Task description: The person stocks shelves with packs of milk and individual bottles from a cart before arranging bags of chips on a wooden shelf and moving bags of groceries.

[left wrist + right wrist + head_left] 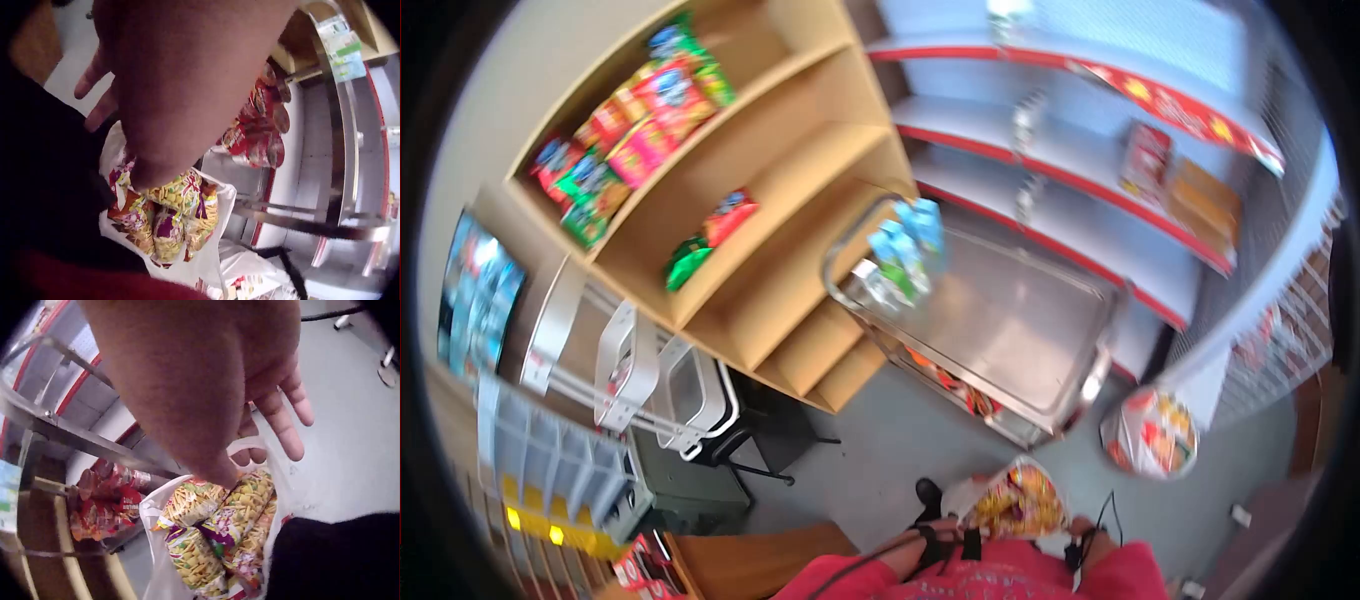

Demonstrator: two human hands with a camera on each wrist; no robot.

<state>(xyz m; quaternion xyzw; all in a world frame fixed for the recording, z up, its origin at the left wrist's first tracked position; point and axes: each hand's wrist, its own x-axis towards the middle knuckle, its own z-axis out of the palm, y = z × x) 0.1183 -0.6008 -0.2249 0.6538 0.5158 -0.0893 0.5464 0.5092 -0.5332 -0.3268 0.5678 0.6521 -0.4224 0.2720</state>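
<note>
A white plastic bag (968,500) stands in front of the person, filled with several clear packets of crunchy snacks (197,559). At its left side is my left hand (181,81), its thumb over the packets and its other fingers outside the rim, gripping the bag's edge. My right hand (244,381) holds the opposite rim near a loop handle. There the thumb lies inside over the packets, two fingers bend at the rim and the other two stretch out over the floor. In the head view both hands sit low, one on each side of the bag.
A steel trolley (1000,330) stands ahead, with blue and green cartons (905,250) on top and red packs (256,131) below. Behind are a wooden shelf (780,190) with snack bags and red-edged metal shelves (1060,170). Another filled bag (1150,432) sits on the floor at right.
</note>
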